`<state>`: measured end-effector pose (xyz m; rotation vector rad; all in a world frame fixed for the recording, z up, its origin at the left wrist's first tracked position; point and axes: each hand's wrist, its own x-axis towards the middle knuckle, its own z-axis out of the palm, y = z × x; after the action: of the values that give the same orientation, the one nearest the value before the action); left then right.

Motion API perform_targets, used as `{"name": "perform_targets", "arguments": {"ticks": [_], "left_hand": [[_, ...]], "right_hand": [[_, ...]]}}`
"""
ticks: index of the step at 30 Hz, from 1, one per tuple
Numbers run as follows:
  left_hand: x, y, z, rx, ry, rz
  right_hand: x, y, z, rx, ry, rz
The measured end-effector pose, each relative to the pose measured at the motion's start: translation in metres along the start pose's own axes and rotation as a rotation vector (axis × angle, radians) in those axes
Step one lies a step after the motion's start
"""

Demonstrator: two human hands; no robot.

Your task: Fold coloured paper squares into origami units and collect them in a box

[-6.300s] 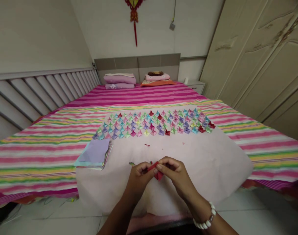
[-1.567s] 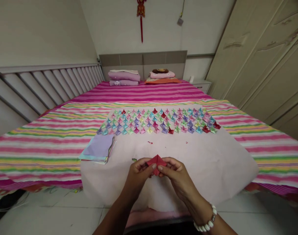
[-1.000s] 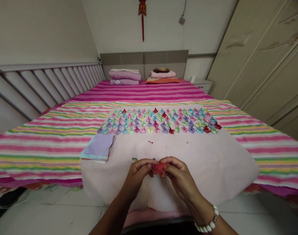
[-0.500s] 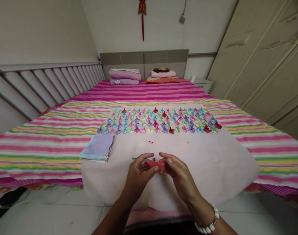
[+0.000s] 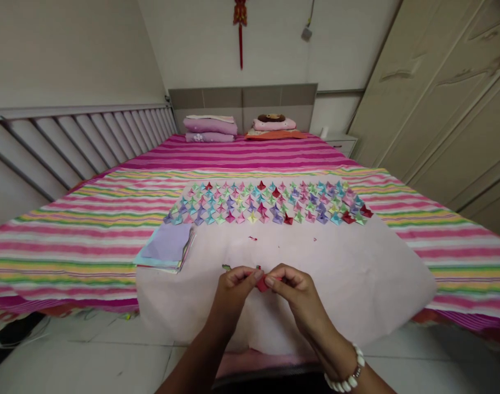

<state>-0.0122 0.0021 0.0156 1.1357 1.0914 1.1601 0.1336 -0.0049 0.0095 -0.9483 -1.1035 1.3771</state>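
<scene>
- In the head view, the left hand (image 5: 233, 287) has thumb and fingers clamped on the left side of a folded red paper (image 5: 262, 283).
- The right hand (image 5: 298, 290) pinches its right side.
- The red paper is over the near middle of a pale sheet (image 5: 335, 268).
- Far on it sit rows of colourful folded papers (image 5: 262, 209); a paper stack (image 5: 166, 243) lies left.

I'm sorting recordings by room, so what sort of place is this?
Most likely a bedroom: a wide bed with a striped cover reaches back to a headboard, folded purple bedding is stacked before it, and what looks like a wardrobe stands at right.
</scene>
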Motion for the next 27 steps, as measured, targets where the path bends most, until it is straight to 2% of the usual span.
{"name": "perform_targets", "arguments": {"ticks": [4,10,14,20,27], "left_hand": [[0.000,0.000,-0.002,0.057,0.009,0.008],[-0.001,-0.009,0.002,-0.172,-0.032,-0.050],[-0.001,-0.011,0.001,-0.155,0.004,-0.051],[0.000,-0.010,0.001,-0.195,-0.023,-0.027],[0.004,-0.014,-0.005,-0.329,-0.093,-0.087]], "right_hand": [[0.000,0.002,-0.002,-0.023,0.061,-0.005],[0.002,0.004,-0.001,0.008,0.173,-0.055],[0.001,0.004,0.000,0.031,0.113,-0.063],[0.000,0.000,-0.001,-0.057,0.068,-0.081],[-0.002,-0.007,0.002,0.072,-0.001,0.065]]}}
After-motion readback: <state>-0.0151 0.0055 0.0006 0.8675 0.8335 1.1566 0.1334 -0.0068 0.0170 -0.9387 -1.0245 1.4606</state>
